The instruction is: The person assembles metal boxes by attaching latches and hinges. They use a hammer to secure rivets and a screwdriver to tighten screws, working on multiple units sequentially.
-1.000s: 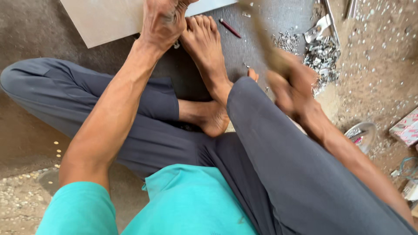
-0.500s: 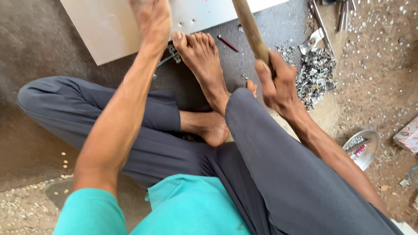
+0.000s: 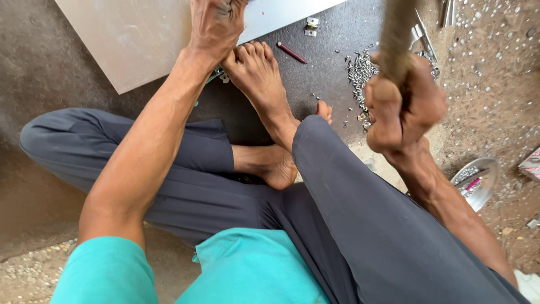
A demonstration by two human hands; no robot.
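Note:
My left hand (image 3: pixel 216 25) is curled into a fist on the near edge of a pale metal sheet (image 3: pixel 129 39), just above the toes of my bare foot (image 3: pixel 261 79). What its fingers enclose is hidden. My right hand (image 3: pixel 402 104) is raised close to the camera, wrapped tightly round a wooden handle (image 3: pixel 396 34) that runs up out of the frame; the tool's head is not visible. I sit on a dark floor mat with legs crossed in grey trousers.
A red pencil (image 3: pixel 291 53) and a small metal bracket (image 3: pixel 311 25) lie beyond my foot. A heap of small metal bits (image 3: pixel 360 70) lies on the mat. A round metal dish (image 3: pixel 478 180) sits on the gravelly ground at right.
My right hand has swung the wooden handle up and to the right, closer to the camera. My left hand stays fisted on the sheet's edge.

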